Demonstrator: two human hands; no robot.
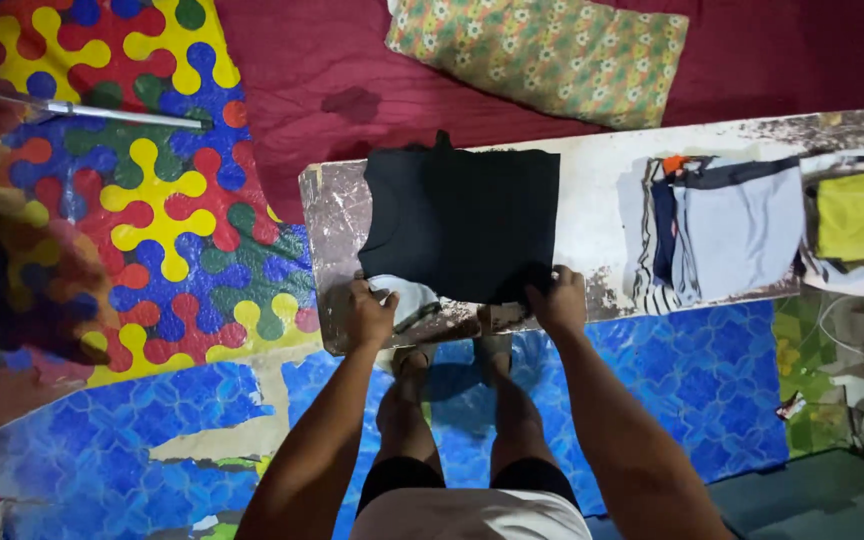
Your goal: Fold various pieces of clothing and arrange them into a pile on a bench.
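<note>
Two hands (372,312) (559,300) gripping one black shirt (467,222)

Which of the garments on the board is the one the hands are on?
The black garment, spread flat at the board's left end; left hand and right hand grip its near edge. The grey and yellow ones lie stacked, untouched, farther right.

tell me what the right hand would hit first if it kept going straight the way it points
The right hand points up the board, so it would probably slide further onto the folded black shirt it already grips at the near edge.
</note>
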